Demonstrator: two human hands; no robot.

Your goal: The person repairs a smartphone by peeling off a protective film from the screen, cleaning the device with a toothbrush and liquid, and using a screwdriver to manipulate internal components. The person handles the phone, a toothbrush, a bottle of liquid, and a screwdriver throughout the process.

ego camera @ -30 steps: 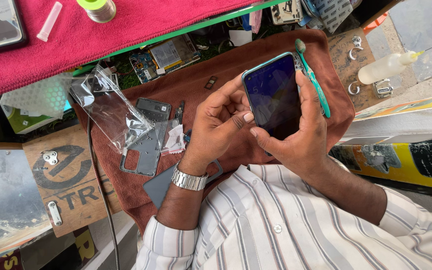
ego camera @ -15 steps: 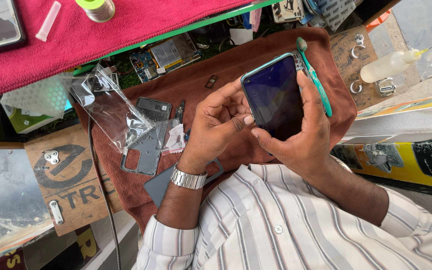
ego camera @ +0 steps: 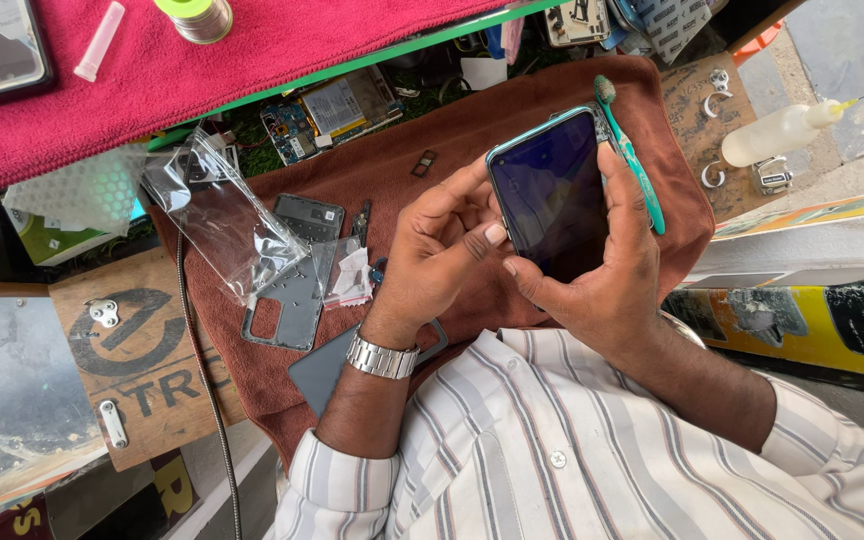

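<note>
Seen from above, a phone (ego camera: pixel 552 195) with a dark, unlit screen is held over a brown cloth (ego camera: pixel 392 170) that covers the workbench. It is gripped by the right hand (ego camera: pixel 602 270), whose fingers are wrapped round the far edge while the thumb lies along the near one. The left hand (ego camera: pixel 442 250) is closed in a narrow pinch at the phone's left edge, thumb and forefinger pressed against the frame; whether anything small is held between them cannot be told. A steel watch (ego camera: pixel 382 357) is worn on the left wrist.

A teal toothbrush (ego camera: pixel 632 155) lies on the cloth just beyond the phone, partly hidden by the right fingers. To the left, a grey back cover (ego camera: pixel 297 270) and a crumpled clear bag (ego camera: pixel 217 225) rest on the cloth, and a circuit board (ego camera: pixel 327 110) is seen farther up. A plastic bottle (ego camera: pixel 777 132) with a fine nozzle lies on a board to the right.

For work along the edge, the phone is best kept steady in the right hand, with pressure spread over the frame rather than the glass. Left-hand force should be applied gently and squarely at the seam, so that the screen is not flexed. The work is better done low over the cloth, in case the phone slips.
</note>
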